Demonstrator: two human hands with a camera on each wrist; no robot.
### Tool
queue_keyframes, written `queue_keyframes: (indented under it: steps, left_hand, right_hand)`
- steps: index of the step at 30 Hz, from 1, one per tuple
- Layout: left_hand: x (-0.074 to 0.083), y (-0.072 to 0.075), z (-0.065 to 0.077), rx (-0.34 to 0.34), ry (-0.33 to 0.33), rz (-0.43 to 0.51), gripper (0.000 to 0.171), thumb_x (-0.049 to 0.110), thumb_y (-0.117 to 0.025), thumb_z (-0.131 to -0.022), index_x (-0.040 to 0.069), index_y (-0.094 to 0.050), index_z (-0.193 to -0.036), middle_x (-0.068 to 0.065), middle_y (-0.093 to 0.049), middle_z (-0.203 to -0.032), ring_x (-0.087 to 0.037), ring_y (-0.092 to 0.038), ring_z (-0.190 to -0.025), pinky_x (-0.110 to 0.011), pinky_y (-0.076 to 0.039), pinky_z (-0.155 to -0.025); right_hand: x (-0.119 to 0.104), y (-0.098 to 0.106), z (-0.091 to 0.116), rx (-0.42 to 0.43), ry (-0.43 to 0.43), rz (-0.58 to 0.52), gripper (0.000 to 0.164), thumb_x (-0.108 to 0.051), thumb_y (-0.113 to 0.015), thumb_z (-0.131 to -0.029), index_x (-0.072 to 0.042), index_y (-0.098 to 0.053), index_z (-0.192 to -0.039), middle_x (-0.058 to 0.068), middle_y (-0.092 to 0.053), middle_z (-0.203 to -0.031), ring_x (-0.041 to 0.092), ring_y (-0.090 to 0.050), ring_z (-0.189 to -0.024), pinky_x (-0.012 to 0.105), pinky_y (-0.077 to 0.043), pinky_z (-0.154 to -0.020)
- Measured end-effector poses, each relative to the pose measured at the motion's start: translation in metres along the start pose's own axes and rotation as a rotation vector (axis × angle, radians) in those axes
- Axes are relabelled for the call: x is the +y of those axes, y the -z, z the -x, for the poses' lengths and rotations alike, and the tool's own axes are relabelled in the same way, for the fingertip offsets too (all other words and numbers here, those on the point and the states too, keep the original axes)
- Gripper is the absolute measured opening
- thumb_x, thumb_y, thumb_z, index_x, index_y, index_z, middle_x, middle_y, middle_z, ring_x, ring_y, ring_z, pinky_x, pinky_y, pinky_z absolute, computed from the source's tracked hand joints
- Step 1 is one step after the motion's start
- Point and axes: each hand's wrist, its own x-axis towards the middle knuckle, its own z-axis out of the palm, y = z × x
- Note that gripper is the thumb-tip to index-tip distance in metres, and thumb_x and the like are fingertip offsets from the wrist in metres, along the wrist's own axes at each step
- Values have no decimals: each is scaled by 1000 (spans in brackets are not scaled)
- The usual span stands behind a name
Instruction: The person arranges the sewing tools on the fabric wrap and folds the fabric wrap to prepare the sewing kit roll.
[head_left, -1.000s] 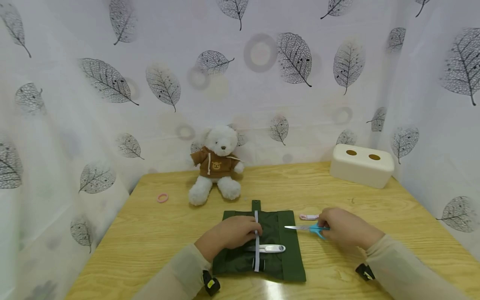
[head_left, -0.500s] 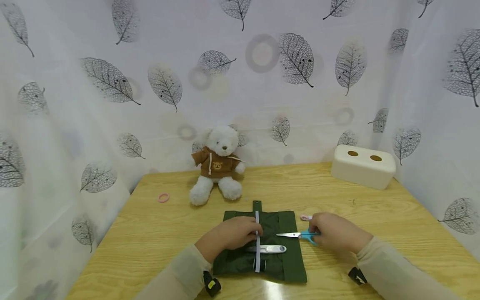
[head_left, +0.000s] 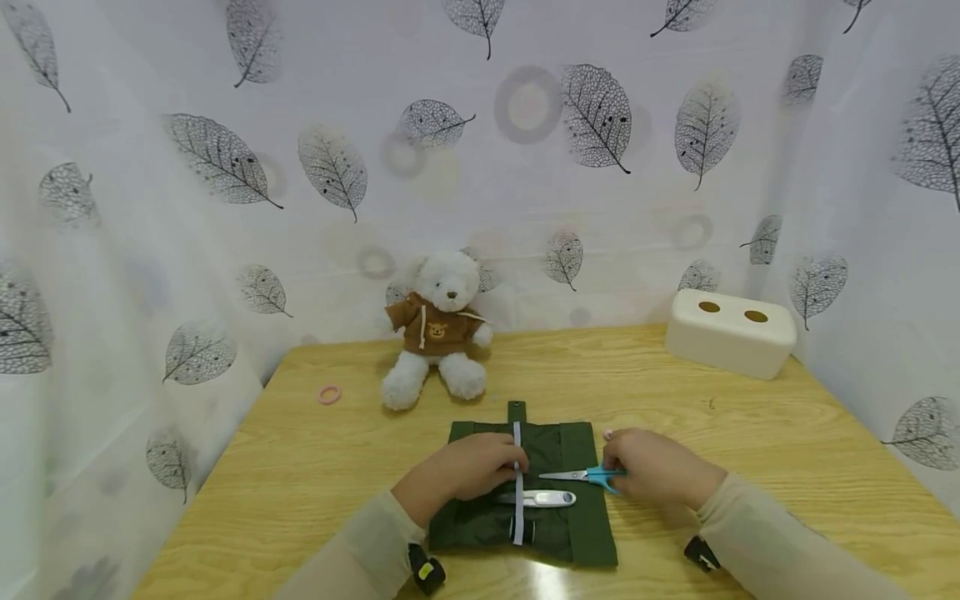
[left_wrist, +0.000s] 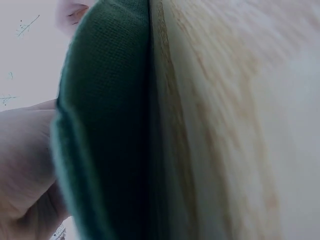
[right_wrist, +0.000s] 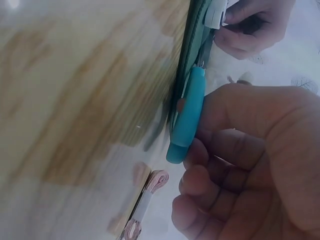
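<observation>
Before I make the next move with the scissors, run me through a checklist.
1. Scissors held by the blue handles, right hand: ok.
2. Blade tip aimed at the white strap: ok, pointing toward it.
3. Scissors under the strap: not ok, the tip stops short of it.
4. Left hand on the strap: ok, fingers curled at it.
5. Enough gap beneath the strap: cannot tell, fingers hide it.
6. White-handled tool tucked under the strap: ok, the strap crosses it.

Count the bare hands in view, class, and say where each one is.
2: the left hand holds the thin white strap across the dark-green fabric case; the right hand grips the blue-handled metal scissors, blades over that case.
</observation>
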Motion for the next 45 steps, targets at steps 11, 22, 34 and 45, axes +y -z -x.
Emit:
queue_keyframes:
  steps: [11,22,34,45]
  left_hand:
    - [-2,-4,-1,12,1,9,17,20,-63,-101,25,-71,-115,11,-63,-111,-1,-60,-98,-19,-50,-84]
    - [-5,-4,0,24,2,15,16,20,-63,-101,25,-71,-114,12,-63,-110,0,-60,-96,-19,-50,-84]
    - [0,-3,2,29,10,40,16,19,-63,-101,24,-71,-114,12,-63,-109,0,-60,-95,-17,-50,-82]
    - [2,-2,0,5,27,45,15,18,-64,-101,24,-72,-112,12,-64,-108,-1,-61,-95,-19,-50,-81]
  right_hand:
    - [-10,-4,-9,-7,20,46,26,-5,-75,-84,-19,-58,-69,-8,-48,-73,4,-36,-63,24,-32,-55]
    - [-20,-5,-21,-27,23,37,20,-6,-74,-84,-19,-64,-73,-11,-48,-74,3,-38,-63,23,-35,-55]
    - [-28,-8,-30,-42,48,29,12,-7,-78,-84,-15,-71,-79,-11,-52,-76,2,-43,-64,22,-43,-57]
    - [-36,-8,-40,-81,62,25,15,-8,-77,-86,-16,-69,-76,-10,-52,-75,3,-41,-63,23,-40,-56]
